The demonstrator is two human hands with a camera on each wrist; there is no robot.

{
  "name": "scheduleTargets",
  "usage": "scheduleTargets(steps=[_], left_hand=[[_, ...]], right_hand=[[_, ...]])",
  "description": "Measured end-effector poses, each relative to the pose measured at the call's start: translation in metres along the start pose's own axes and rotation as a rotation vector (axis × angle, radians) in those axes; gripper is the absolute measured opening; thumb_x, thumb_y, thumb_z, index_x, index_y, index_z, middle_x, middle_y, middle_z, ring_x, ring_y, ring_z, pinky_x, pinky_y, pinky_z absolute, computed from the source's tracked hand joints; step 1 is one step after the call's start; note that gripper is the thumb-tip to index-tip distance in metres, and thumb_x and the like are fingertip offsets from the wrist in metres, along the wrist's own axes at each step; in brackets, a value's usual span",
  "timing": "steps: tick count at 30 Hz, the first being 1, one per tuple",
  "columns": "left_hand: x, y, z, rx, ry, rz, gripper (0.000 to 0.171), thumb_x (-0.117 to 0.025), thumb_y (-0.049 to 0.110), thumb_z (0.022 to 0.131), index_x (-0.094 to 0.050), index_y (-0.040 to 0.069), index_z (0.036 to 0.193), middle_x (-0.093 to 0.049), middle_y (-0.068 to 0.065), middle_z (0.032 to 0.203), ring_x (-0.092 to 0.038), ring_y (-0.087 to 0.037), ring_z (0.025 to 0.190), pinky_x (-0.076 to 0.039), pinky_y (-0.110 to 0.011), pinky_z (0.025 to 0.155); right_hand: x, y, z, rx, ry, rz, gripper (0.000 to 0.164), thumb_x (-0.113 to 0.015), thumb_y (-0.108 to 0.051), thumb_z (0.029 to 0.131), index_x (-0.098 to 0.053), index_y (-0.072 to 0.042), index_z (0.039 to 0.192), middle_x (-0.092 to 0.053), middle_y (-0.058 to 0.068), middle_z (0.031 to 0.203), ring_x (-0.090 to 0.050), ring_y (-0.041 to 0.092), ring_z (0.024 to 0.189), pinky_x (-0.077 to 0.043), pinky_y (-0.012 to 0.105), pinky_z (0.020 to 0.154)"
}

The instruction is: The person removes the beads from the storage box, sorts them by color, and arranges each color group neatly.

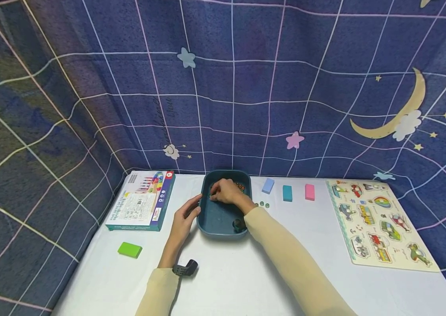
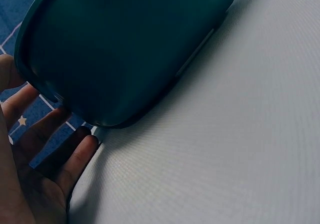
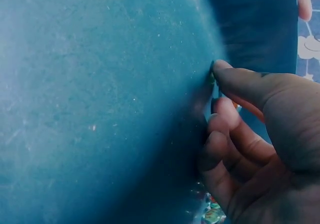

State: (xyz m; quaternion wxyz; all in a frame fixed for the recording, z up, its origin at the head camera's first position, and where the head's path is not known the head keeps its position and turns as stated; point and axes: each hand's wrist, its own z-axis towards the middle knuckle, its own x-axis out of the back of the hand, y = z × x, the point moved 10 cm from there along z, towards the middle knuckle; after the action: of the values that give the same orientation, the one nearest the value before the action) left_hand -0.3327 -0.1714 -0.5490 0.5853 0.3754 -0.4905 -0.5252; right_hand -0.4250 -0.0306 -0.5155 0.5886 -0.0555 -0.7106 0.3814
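While our relaxed left hand (image 1: 182, 220) is touching the rectangular teal-plastic tub (image 1: 219, 216), our right hand (image 1: 228, 192) is hanging inside, grip unclear.

The left hand (image 1: 182, 220) has relaxed fingers, the right hand (image 1: 227, 192) curled ones

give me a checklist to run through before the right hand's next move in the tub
1. Left hand at the tub's left side: ok.
2. Right hand inside the tub: ok.
3. Tub upright on the table: ok.
4. Right fingers pinching something firmly: cannot tell, contact partly hidden.
5. All small green pieces inside the tub: not ok, some lie on the table to its right.
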Motion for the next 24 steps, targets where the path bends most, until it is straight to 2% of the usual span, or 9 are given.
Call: scheduleTargets(steps=[6, 9, 12, 14, 20, 24], left_hand=[[0.000, -0.002, -0.001, 0.002, 0.002, -0.008, 0.042, -0.058, 0.015, 0.108, -0.060, 0.010, 0.149, -0.059, -0.015, 0.156, -0.056, -0.038, 0.146, -0.049, -0.011, 0.108], [-0.001, -0.003, -0.001, 0.002, 0.003, -0.005, 0.042, -0.058, 0.015, 0.108, -0.060, 0.009, 0.149, -0.059, -0.015, 0.156, -0.055, -0.037, 0.147, -0.047, -0.011, 0.110], [-0.002, -0.002, -0.001, 0.005, 0.002, 0.008, 0.042, -0.059, 0.018, 0.108, -0.061, 0.012, 0.149, -0.060, -0.013, 0.156, -0.055, -0.035, 0.148, -0.045, -0.012, 0.112], [-0.002, -0.001, -0.001, 0.009, -0.002, 0.017, 0.042, -0.059, 0.019, 0.108, -0.061, 0.014, 0.150, -0.060, -0.011, 0.156, -0.055, -0.034, 0.148, -0.044, -0.012, 0.113], [0.002, 0.000, -0.001, 0.009, 0.005, 0.026, 0.043, -0.060, 0.019, 0.107, -0.061, 0.012, 0.149, -0.060, -0.011, 0.156, -0.055, -0.035, 0.147, -0.044, -0.011, 0.113], [0.002, 0.001, 0.000, 0.007, 0.007, 0.030, 0.043, -0.059, 0.019, 0.108, -0.060, 0.012, 0.150, -0.060, -0.012, 0.156, -0.055, -0.035, 0.147, -0.044, -0.012, 0.112]], right_hand=[[0.002, 0.000, -0.001, -0.006, 0.000, 0.026, 0.018, -0.082, -0.021, 0.093, -0.083, -0.011, 0.107, -0.079, 0.003, 0.086, -0.062, 0.007, 0.071, -0.050, 0.018, 0.066], [0.012, 0.000, -0.004, -0.004, 0.017, 0.084, 0.019, -0.079, -0.021, 0.095, -0.083, -0.010, 0.110, -0.080, 0.006, 0.086, -0.068, 0.014, 0.070, -0.051, 0.020, 0.062], [0.028, -0.002, -0.009, 0.006, 0.032, 0.144, 0.021, -0.076, -0.022, 0.098, -0.081, -0.009, 0.114, -0.081, 0.011, 0.090, -0.074, 0.026, 0.071, -0.052, 0.022, 0.058], [0.041, -0.001, -0.014, 0.015, 0.050, 0.166, 0.024, -0.076, -0.023, 0.099, -0.081, -0.009, 0.117, -0.081, 0.014, 0.093, -0.073, 0.028, 0.071, -0.051, 0.022, 0.057], [0.083, 0.010, -0.042, 0.033, 0.141, 0.191, 0.023, -0.076, -0.026, 0.099, -0.081, -0.010, 0.115, -0.078, 0.011, 0.091, -0.060, 0.012, 0.062, -0.049, 0.026, 0.059], [0.102, 0.033, -0.070, 0.005, 0.196, 0.176, 0.024, -0.076, -0.028, 0.098, -0.081, -0.011, 0.115, -0.078, 0.008, 0.093, -0.063, 0.013, 0.066, -0.051, 0.028, 0.062]])
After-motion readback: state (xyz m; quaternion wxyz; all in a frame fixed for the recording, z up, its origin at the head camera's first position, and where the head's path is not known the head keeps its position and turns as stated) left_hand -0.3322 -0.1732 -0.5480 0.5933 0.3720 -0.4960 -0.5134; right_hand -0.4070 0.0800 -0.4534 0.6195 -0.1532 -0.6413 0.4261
